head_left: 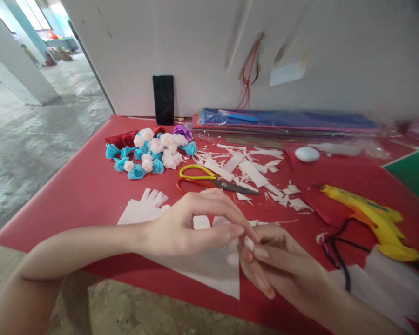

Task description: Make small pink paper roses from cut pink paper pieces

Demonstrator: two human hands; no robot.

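My left hand [192, 223] reaches in from the left, its thumb and index finger converging at a small white piece of paper [249, 243]. My right hand [282, 265] pinches the same piece between thumb and fingers; most of it is hidden by the fingertips. Below the hands lies a white paper sheet [209, 272] with a strip-cut edge at its upper left. Scissors [218, 183] with a yellow and a red handle rest just beyond my left hand. White paper scraps [253, 173] are scattered behind them.
Pink, blue, red and purple paper flowers [150, 151] are grouped at the back left. A black phone [164, 100] leans on the wall. A yellow glue gun [366, 209] with a dark cord, a white egg-shaped object [307, 154] and plastic-wrapped sheets [293, 119] lie on the red-covered table [66, 186].
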